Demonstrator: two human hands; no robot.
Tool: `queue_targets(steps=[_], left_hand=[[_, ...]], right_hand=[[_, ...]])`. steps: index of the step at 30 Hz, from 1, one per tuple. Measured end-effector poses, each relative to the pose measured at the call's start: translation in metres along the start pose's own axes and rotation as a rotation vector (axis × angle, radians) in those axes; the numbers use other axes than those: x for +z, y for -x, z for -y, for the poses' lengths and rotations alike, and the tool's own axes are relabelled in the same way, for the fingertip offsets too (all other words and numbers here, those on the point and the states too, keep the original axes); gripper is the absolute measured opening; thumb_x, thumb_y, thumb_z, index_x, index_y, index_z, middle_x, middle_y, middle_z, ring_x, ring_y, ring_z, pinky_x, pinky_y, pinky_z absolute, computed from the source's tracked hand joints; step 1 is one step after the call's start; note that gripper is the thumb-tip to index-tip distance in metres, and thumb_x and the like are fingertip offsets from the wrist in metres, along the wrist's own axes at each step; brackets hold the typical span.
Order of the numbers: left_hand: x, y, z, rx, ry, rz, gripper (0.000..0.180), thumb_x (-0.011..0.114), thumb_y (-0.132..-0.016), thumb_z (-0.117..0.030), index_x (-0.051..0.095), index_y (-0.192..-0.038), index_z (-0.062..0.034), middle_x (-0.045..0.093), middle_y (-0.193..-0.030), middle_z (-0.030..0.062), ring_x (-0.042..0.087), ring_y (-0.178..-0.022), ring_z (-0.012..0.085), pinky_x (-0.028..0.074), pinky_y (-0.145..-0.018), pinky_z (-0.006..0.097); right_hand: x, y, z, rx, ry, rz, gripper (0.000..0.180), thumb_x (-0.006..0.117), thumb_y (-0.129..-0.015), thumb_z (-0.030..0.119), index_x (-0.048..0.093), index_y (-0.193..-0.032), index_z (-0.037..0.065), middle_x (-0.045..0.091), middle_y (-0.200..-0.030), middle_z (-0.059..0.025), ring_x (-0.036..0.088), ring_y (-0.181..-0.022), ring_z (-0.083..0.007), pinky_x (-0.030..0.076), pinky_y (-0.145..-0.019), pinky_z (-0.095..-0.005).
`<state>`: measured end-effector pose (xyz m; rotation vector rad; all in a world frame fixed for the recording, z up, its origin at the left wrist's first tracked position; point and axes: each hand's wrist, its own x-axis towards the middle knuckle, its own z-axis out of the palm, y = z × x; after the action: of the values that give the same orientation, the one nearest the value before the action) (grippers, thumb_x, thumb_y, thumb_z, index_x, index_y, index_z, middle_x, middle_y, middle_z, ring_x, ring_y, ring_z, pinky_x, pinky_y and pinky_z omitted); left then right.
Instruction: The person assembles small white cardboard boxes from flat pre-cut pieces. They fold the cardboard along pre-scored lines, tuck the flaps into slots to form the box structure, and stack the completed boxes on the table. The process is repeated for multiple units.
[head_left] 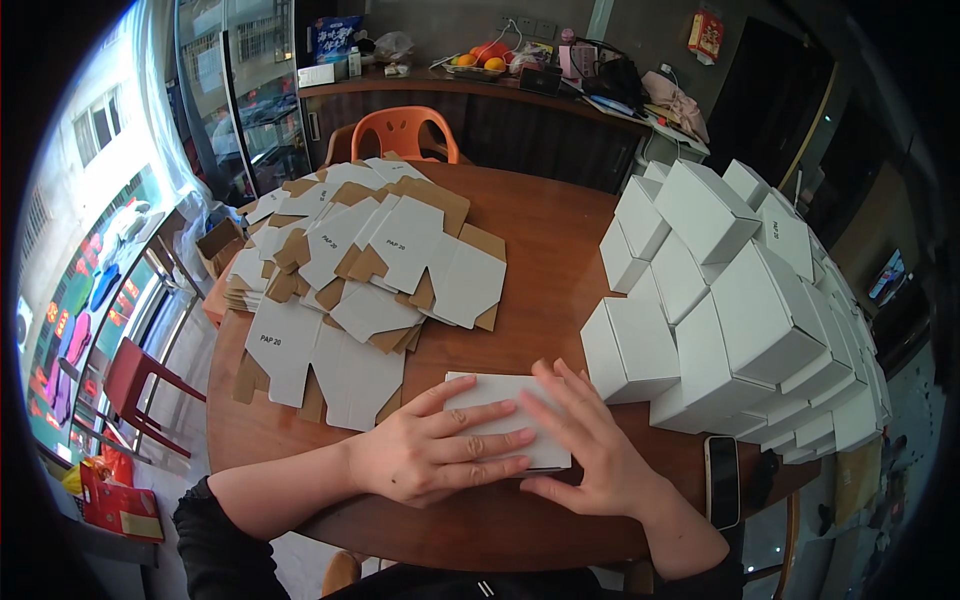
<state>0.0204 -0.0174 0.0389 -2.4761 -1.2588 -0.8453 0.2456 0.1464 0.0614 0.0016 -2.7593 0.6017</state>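
Observation:
A white cardboard box (548, 452) lies on the table close in front of me, its top face partly covered by my hands. Across its left part rests my left hand (445, 445), fingers stretched and spread flat. My right hand (590, 445) touches the right side of the same box, with its fingers apart on the top and the thumb by the near edge. To the left, flat unfolded box blanks (350, 305), white outside and brown inside, lie in a loose overlapping heap. Folded white boxes (755, 310) are stacked high on the right.
All this is on a round brown wooden table (540, 240). A phone (721, 480) lies near its right edge, below the stack. An orange chair (405, 130) stands at the far side, and a red stool (150, 395) on the left. Behind is a cluttered counter (480, 85) with fruit.

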Motion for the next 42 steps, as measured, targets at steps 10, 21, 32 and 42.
queue_targets(steps=[10, 21, 32, 42], left_hand=[[0.001, 0.003, 0.011, -0.042, -0.012, -0.121, 0.045, 0.071, -0.081, -0.008, 0.071, -0.126, -0.0110, 0.069, -0.134, 0.0074, 0.065, -0.125, 0.0256, 0.044, -0.113, 0.049], [0.002, 0.006, 0.014, -0.089, 0.020, -0.228, 0.051, 0.073, -0.083, -0.008, 0.067, -0.133, -0.0065, 0.063, -0.141, 0.0126, 0.061, -0.130, 0.0314, 0.040, -0.116, 0.051], [0.015, 0.007, 0.017, -0.357, -0.041, 0.122, 0.051, 0.071, -0.093, -0.027, 0.061, -0.141, -0.0146, 0.042, -0.159, 0.0162, 0.035, -0.150, 0.0367, 0.018, -0.122, 0.064], [0.003, 0.013, 0.037, -0.727, -0.536, 0.129, 0.068, 0.064, -0.096, -0.034, 0.043, -0.152, -0.0035, 0.030, -0.163, 0.0231, 0.021, -0.153, 0.0441, 0.010, -0.119, 0.070]], right_hand=[[0.003, 0.001, 0.017, 0.021, 0.107, -0.246, 0.071, 0.092, -0.066, 0.030, 0.068, -0.131, 0.016, 0.049, -0.134, -0.0112, 0.046, -0.122, -0.0327, 0.041, -0.105, -0.0454], [-0.009, 0.004, 0.025, 0.020, 0.177, -0.339, 0.061, 0.087, -0.059, 0.031, 0.074, -0.116, 0.014, 0.054, -0.128, -0.0100, 0.048, -0.115, -0.0339, 0.042, -0.099, -0.0455], [-0.078, 0.050, 0.054, 0.320, 0.309, -0.065, 0.065, 0.093, -0.059, 0.042, 0.073, -0.113, 0.012, 0.055, -0.124, -0.0117, 0.053, -0.110, -0.0347, 0.052, -0.086, -0.0448], [-0.077, 0.055, 0.050, 0.359, 0.345, -0.076, 0.067, 0.093, -0.058, 0.039, 0.068, -0.112, 0.008, 0.054, -0.126, -0.0141, 0.051, -0.112, -0.0375, 0.051, -0.086, -0.0472]])
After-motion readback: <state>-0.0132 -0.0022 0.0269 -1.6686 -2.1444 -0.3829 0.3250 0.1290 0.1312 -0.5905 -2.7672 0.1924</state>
